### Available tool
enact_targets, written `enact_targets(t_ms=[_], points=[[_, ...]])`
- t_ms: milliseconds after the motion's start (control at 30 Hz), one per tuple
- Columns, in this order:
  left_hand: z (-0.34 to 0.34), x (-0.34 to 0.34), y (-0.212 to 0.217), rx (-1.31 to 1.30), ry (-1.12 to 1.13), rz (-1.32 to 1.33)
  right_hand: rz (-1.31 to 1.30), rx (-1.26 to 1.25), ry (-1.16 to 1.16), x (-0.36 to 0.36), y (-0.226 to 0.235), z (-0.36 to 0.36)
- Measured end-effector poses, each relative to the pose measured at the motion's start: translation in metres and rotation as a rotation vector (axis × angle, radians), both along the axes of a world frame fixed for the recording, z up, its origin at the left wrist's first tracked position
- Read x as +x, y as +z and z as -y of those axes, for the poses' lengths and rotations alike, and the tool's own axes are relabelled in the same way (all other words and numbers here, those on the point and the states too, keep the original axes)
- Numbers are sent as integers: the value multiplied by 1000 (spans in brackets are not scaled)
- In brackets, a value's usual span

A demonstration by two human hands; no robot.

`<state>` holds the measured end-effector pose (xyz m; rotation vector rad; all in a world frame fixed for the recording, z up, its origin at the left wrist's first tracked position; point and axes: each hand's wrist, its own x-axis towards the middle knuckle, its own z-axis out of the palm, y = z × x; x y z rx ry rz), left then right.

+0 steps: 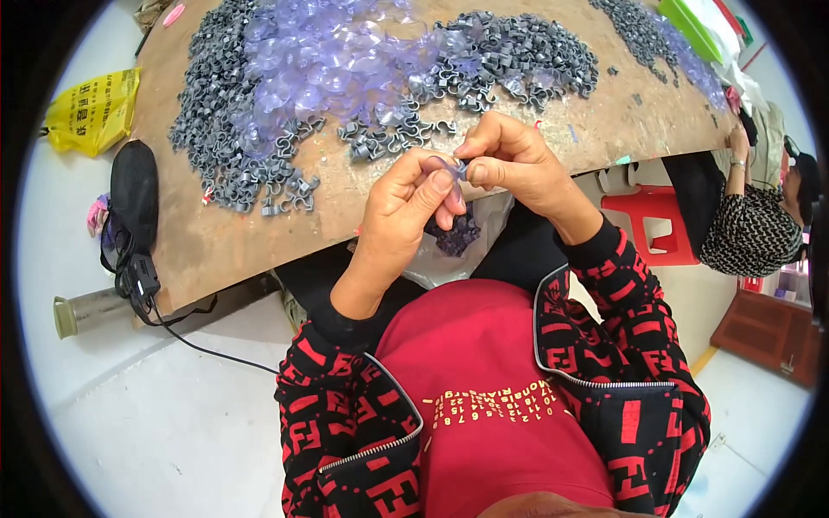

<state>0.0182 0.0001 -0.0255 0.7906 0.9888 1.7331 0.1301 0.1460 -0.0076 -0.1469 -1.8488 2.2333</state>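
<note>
My left hand (404, 200) pinches a clear purplish suction cup (448, 171) between thumb and fingers, just in front of the table's near edge. My right hand (516, 166) is closed at the cup's right side, thumb and forefinger on a small grey plastic clip (463, 166). The two pieces meet between my fingertips; how far they are joined is hidden. Beyond my hands, a heap of clear purple suction cups (332, 69) lies between piles of grey clips (518, 56). Below, a clear plastic bag (484, 226) on my lap holds dark purplish pieces.
The brown wooden table (194, 250) has a curved-looking near edge. A yellow bag (95, 108) and a black case with a cable (134, 194) hang at its left. To the right are a red stool (654, 224) and another person (751, 220) seated at the table.
</note>
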Motion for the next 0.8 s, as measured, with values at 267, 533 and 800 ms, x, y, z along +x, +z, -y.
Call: enact_targets(t_ms=[267, 533, 800], points=[[11, -2, 0, -52, 8, -234, 25, -90, 11, 8, -11, 6], [38, 2, -4, -141, -177, 14, 132, -109, 79, 33, -26, 29], [43, 17, -29, -247, -135, 53, 259, 422, 166, 32, -6, 15]])
